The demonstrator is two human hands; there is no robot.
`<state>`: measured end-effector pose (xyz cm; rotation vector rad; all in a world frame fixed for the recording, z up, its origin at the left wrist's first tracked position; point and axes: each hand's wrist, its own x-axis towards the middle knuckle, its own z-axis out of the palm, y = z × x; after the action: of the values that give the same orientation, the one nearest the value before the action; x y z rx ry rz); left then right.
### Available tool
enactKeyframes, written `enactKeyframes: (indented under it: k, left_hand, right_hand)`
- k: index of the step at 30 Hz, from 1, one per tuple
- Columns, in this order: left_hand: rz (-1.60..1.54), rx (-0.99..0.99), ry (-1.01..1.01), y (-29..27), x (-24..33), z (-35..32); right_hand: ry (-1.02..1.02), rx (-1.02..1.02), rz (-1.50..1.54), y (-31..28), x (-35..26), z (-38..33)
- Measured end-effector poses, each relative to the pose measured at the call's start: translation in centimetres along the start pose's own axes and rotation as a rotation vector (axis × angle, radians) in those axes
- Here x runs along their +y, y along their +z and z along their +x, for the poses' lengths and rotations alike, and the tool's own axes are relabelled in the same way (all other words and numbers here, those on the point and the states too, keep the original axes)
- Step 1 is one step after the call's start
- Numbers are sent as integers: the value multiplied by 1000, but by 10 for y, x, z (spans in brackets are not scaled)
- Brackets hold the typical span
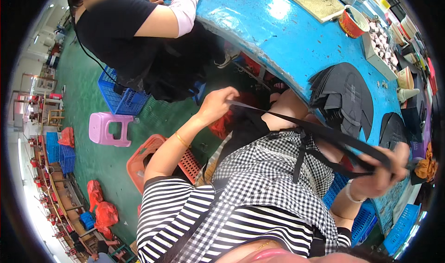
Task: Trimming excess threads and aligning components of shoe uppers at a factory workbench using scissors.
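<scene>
The left hand [217, 103] is closed in a pinch on one end of a thin black strap [296, 123], held out over the gap between the person's lap and the curved edge of the blue table [287, 45]. The strap runs taut from there, across the black-and-white checked apron [264, 179], to the right hand [382, 170], whose fingers are curled tight around the other end near the table's right edge. More black straps hang beneath the taut one and cross the apron. On the table just beyond the strap lie two fanned stacks of black fabric pieces [345, 94], one close to the middle and another nearer the right hand. Farther up the table stand a red bowl [353, 22], a flat gold-coloured mat [317, 1] and a shallow white box of small pale items [380, 47]. A co-worker in black with a pink sleeve [183, 6] sits at the far side of the table. On the green floor to the left are a blue crate [121, 96], a pink stool [110, 128] and an orange basket [153, 159].
</scene>
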<state>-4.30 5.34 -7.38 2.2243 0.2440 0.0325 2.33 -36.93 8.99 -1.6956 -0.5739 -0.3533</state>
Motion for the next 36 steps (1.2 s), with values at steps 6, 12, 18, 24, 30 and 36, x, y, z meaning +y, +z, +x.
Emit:
enactKeyframes:
  k: [6,12,18,24,30,36]
  left_hand:
    - [-41,-86,-225,51,-128,-28]
    - [-4,-135,-69,36,-138,-31]
    - [-230,-609,-62,-54,-21,3]
    - [-348,-308,169,-116,58,11]
    - [-861,477,559,-171,154,-15]
    - [-658,344,1028,-220,174,-40]
  right_hand:
    - [-1064,52,-1209,-82,-34,57]
    - [-1185,83,-1305,-102,-32,52]
    - [-1065,95,-1057,-66,-31,50]
    - [-1022,122,-1389,-82,-27,39]
    - [-802,82,-1136,-94,-6,29]
    - [137,-259,788,-34,9,7]
